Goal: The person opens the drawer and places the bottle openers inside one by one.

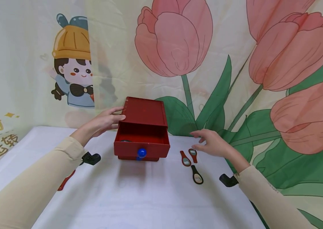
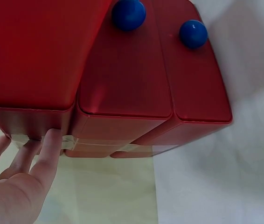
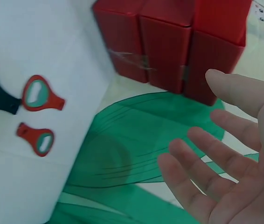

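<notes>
A red box with stacked drawers [image 1: 145,111] stands on the table, its top drawer [image 1: 132,149] pulled out. Blue round knobs [image 2: 193,34] sit on the drawer fronts. Inside the open drawer, part of a dark-rimmed item [image 1: 125,141] shows at the left. My left hand [image 1: 105,122] rests against the box's left side, fingers [image 2: 48,154] extended along it. To the right of the box hovers my right hand [image 1: 212,143], holding nothing, fingers spread and loosely bent. Below it lie two red bottle openers [image 1: 185,159] [image 3: 41,94] and a black bottle opener [image 1: 197,175].
A red object [image 1: 66,181] lies at the left of the white-covered table [image 1: 161,203], partly hidden by my left sleeve. Behind the table hangs a cloth [image 1: 115,47] printed with tulips and a cartoon figure. Black wrist mounts [image 1: 228,180] jut from both sleeves.
</notes>
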Demonstrator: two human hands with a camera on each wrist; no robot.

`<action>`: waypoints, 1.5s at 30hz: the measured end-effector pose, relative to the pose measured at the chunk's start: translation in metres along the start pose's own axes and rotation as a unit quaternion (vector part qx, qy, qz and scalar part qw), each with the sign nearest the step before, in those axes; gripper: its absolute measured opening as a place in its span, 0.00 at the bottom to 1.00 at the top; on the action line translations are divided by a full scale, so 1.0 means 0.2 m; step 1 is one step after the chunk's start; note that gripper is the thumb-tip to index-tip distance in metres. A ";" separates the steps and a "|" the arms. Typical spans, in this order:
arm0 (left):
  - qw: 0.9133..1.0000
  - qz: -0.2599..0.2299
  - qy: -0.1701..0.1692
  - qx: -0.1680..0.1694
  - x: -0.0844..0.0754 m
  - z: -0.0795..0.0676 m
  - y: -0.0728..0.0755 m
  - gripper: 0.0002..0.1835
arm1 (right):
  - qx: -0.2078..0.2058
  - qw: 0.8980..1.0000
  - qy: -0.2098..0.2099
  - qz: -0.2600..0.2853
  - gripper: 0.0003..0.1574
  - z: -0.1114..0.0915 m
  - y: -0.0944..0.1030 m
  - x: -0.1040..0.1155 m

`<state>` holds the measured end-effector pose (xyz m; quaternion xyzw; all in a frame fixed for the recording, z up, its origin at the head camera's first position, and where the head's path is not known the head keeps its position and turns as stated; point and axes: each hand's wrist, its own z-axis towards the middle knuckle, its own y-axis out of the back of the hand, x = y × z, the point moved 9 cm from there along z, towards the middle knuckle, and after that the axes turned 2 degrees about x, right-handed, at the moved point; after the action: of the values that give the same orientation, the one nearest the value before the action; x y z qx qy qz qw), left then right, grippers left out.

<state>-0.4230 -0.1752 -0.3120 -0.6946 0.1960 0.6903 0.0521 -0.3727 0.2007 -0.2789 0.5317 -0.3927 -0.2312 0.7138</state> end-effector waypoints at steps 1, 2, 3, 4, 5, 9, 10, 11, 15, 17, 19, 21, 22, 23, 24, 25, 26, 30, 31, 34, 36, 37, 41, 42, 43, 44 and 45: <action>1.000 0.001 0.001 -0.001 0.00 0.00 0.00 0.43 | 0.000 1.000 -0.006 0.003 0.33 -0.02 -0.01 -0.02; 1.000 0.001 0.002 -0.001 0.00 0.00 0.00 0.43 | 0.001 1.000 -0.011 0.006 0.33 -0.03 -0.03 -0.04; 1.000 0.001 0.003 -0.002 0.00 0.00 0.00 0.43 | 0.001 1.000 -0.014 0.008 0.34 -0.04 -0.04 -0.06; 1.000 0.001 0.004 -0.002 0.00 0.00 0.00 0.43 | 0.002 1.000 -0.017 0.010 0.34 -0.06 -0.05 -0.07; 1.000 0.002 0.004 -0.003 0.00 0.00 0.00 0.43 | 0.002 1.000 -0.021 0.012 0.34 -0.07 -0.07 -0.09; 1.000 0.001 0.005 -0.003 0.00 0.00 -0.01 0.42 | 0.002 0.999 -0.035 0.015 0.35 -0.12 -0.13 -0.15; 1.000 0.001 0.004 -0.003 -0.01 0.00 -0.01 0.42 | 0.001 0.999 -0.041 0.017 0.35 -0.13 -0.15 -0.17; 1.000 0.000 0.004 -0.003 -0.01 0.00 -0.01 0.42 | 0.000 0.999 -0.046 0.019 0.35 -0.14 -0.17 -0.18; 1.000 0.003 0.004 -0.005 0.00 0.00 -0.01 0.43 | -0.004 0.998 -0.060 0.026 0.36 -0.19 -0.25 -0.24; 1.000 0.007 0.006 -0.007 0.00 0.00 -0.01 0.44 | -0.003 0.998 -0.064 0.026 0.36 -0.21 -0.30 -0.27; 1.000 0.010 0.007 -0.009 0.00 0.00 -0.01 0.44 | 0.001 0.997 -0.068 0.026 0.37 -0.23 -0.34 -0.30; 1.000 0.010 0.007 -0.010 0.00 0.00 -0.01 0.44 | 0.007 0.997 -0.072 0.027 0.38 -0.24 -0.39 -0.32; 1.000 0.009 0.007 -0.010 0.00 -0.01 -0.01 0.44 | 0.009 0.997 -0.077 0.030 0.38 -0.24 -0.41 -0.34; 1.000 0.009 0.007 -0.010 0.00 -0.01 -0.01 0.44 | 0.013 0.996 -0.085 0.037 0.39 -0.25 -0.43 -0.36; 1.000 0.008 0.006 -0.009 0.00 -0.01 -0.01 0.43 | 0.017 0.995 -0.092 0.046 0.40 -0.26 -0.46 -0.37; 1.000 0.007 0.006 -0.009 0.00 -0.01 -0.01 0.43 | 0.020 0.993 -0.100 0.053 0.40 -0.26 -0.48 -0.39; 1.000 0.007 0.005 -0.009 0.00 -0.01 -0.01 0.43 | 0.024 0.992 -0.106 0.060 0.40 -0.27 -0.50 -0.40; 1.000 0.006 0.004 -0.008 0.00 -0.01 -0.01 0.43 | 0.029 0.989 -0.124 0.074 0.41 -0.29 -0.57 -0.45; 1.000 0.005 0.004 -0.007 0.00 -0.01 -0.01 0.43 | 0.029 0.989 -0.126 0.070 0.41 -0.29 -0.59 -0.45; 1.000 0.005 0.004 -0.007 0.00 -0.01 0.00 0.43 | 0.026 0.989 -0.131 0.062 0.40 -0.30 -0.62 -0.47; 1.000 0.004 0.004 -0.007 0.00 -0.01 0.00 0.43 | 0.026 0.989 -0.134 0.059 0.40 -0.31 -0.64 -0.48; 1.000 0.003 0.003 -0.008 0.00 -0.01 0.00 0.43 | 0.026 0.989 -0.136 0.058 0.40 -0.31 -0.65 -0.49; 1.000 0.003 0.000 -0.008 0.00 -0.01 -0.01 0.43 | 0.024 0.988 -0.141 0.059 0.38 -0.31 -0.69 -0.51; 1.000 0.003 0.000 -0.008 0.00 -0.01 -0.01 0.44 | 0.022 0.988 -0.142 0.057 0.38 -0.31 -0.69 -0.52; 1.000 0.004 0.000 -0.008 0.00 -0.01 -0.01 0.44 | 0.022 0.988 -0.143 0.055 0.38 -0.31 -0.70 -0.52; 1.000 0.005 0.000 -0.008 0.00 -0.01 -0.01 0.44 | 0.021 0.988 -0.144 0.053 0.38 -0.31 -0.70 -0.52; 1.000 0.005 0.000 -0.008 0.00 -0.01 -0.01 0.44 | 0.021 0.988 -0.148 0.051 0.38 -0.32 -0.71 -0.53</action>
<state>-0.4207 -0.1742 -0.3115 -0.6937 0.1941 0.6922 0.0431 -0.3711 0.2696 -0.4533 0.4858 -0.5248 -0.2626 0.6478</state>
